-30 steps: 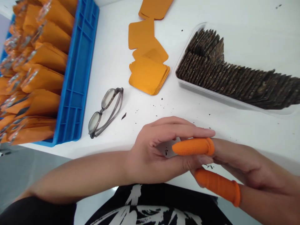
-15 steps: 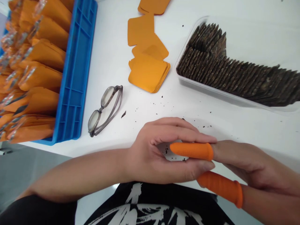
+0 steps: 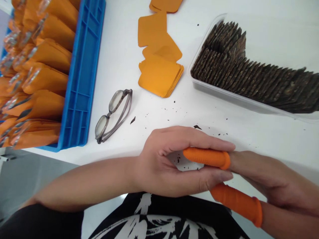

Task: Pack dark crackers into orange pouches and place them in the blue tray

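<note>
My left hand curls round the orange forefinger cot on my right hand; grip unclear. Right thumb wide. Thumb cot also on. Dark slices part-fill clear tub.

Two orange rubber finger cots are lower right, one blue plastic crate upper left, one clear plastic box upper right, one grey-framed eyeglasses pair mid-left.

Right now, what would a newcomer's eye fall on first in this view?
Probably the bright orange finger covers on the right hand, low and right of centre, beside the left hand. Next, perhaps, the blue crate of orange pouches at upper left, then the clear tub of dark slices at upper right.
</note>
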The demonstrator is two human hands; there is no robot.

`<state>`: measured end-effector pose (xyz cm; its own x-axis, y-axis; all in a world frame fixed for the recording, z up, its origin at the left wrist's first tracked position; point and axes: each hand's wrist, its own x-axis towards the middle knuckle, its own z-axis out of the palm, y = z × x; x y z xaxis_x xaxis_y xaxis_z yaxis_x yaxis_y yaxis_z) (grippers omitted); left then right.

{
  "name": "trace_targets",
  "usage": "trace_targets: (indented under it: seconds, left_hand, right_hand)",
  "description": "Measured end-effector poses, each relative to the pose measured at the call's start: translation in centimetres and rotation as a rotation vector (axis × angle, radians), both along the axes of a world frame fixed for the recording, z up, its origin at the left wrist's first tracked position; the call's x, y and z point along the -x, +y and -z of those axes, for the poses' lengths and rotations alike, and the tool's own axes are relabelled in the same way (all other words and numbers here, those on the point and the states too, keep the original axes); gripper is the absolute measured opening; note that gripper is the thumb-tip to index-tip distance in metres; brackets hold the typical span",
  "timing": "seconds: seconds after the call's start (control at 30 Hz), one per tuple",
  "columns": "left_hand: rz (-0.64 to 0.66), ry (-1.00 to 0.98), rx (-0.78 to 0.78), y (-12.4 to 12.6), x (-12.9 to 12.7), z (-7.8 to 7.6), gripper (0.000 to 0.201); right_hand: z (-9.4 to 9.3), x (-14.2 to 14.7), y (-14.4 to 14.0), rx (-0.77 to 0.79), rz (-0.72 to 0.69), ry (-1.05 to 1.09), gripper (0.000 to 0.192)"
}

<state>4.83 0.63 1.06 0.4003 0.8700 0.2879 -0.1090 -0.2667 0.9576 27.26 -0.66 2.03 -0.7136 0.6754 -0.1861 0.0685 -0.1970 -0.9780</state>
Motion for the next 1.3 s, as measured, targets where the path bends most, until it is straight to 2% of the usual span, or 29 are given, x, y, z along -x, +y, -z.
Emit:
trace_targets:
  seconds: [0.1, 0.2, 0.4, 0.53, 0.63, 0.73, 0.83, 0.9, 1.13, 1.3]
  left_hand:
    - [-0.013, 0.001, -0.071, 0.2, 0.1, 0.0, 0.038]
    - [-0.014, -0.034, -0.067, 0.3, 0.1, 0.1, 0.036]
    - [-0.007, -0.094, -0.022, 0.4, 0.1, 0.3, 0.032]
    - [-0.022, -0.09, 0.048, 0.2, -0.1, 0.4, 0.027]
    - [-0.027, -0.076, 0.098, 0.1, 0.0, 0.4, 0.031]
    - [-0.016, -0.03, -0.006, 0.4, 0.4, 0.3, 0.04]
    - [-0.028, 0.007, -0.105, 0.6, 0.5, 0.3, 0.038]
    - [-0.051, 0.002, -0.094, 0.7, 0.4, 0.3, 0.034]
    - [-0.08, -0.018, -0.097, 0.6, 0.3, 0.2, 0.03]
    - [-0.072, -0.038, -0.097, 0.6, 0.4, 0.3, 0.03]
  right_hand:
    - [0.1, 0.2, 0.2, -0.097, 0.024, -0.025, 0.07]
    - [0.7, -0.5, -0.1, -0.146, 0.05, -0.07, 0.065]
    - [1.2, -1.3, -0.8, -0.05, 0.014, -0.106, 0.065]
    - [1.1, -1.2, -0.9, -0.056, 0.04, -0.083, 0.063]
    - [1.1, -1.1, -0.7, -0.03, 0.029, -0.071, 0.06]
    - [1.2, -1.3, -0.5, -0.01, -0.044, -0.102, 0.059]
    - [1.5, -1.7, -0.7, -0.095, -0.003, -0.097, 0.063]
    - [1.7, -1.9, -0.9, -0.128, 0.02, -0.083, 0.064]
    - [1.8, -2.1, -1.5, -0.072, 0.054, -0.114, 0.062]
    - [1.8, -2.0, -0.4, -0.108, -0.002, -0.09, 0.062]
